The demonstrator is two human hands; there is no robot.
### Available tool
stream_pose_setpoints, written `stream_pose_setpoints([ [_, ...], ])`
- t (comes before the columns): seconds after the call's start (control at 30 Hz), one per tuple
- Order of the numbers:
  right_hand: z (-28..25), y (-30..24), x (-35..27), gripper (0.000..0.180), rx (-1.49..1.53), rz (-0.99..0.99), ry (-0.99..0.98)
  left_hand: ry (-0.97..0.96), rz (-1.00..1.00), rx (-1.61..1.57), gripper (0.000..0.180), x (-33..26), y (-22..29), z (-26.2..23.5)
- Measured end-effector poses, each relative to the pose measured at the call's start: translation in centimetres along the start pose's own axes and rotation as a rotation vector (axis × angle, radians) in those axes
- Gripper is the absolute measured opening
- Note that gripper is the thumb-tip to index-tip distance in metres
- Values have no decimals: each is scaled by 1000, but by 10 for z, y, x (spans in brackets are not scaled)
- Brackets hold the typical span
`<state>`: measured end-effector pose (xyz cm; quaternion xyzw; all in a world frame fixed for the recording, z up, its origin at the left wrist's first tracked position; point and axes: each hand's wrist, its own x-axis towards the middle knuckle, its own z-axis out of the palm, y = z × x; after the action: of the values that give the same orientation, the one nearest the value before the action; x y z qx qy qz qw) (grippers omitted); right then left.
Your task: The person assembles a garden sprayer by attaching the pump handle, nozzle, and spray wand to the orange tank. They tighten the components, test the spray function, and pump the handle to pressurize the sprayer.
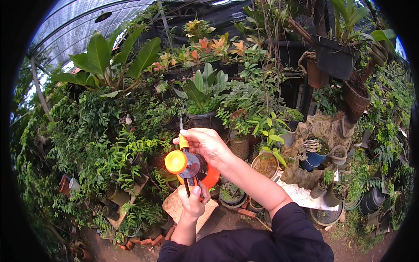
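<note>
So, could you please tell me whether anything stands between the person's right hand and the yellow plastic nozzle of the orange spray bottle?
Nothing visible does: the right hand touches the yellow plastic nozzle directly. The left hand is lower, around the black-and-orange handle, out of the way.

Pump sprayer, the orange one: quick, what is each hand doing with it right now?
Left hand: closed, holding the handle of the orange pump sprayer.
Right hand: closed, pinching its yellow nozzle.

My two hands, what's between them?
In the head view, the dark top of the orange sprayer lies between your right hand and your left hand.
</note>
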<state>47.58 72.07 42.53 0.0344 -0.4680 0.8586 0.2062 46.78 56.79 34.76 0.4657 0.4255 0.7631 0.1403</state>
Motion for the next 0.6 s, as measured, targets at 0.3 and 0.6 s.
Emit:
stream_pose_setpoints([
  [0.3,-2,1,5,19,2,10,8,-6,-1,4,43,5,-1,-2],
  [0.6,-3,2,8,19,-38,22,17,-9,-7,75,44,8,-2,0],
])
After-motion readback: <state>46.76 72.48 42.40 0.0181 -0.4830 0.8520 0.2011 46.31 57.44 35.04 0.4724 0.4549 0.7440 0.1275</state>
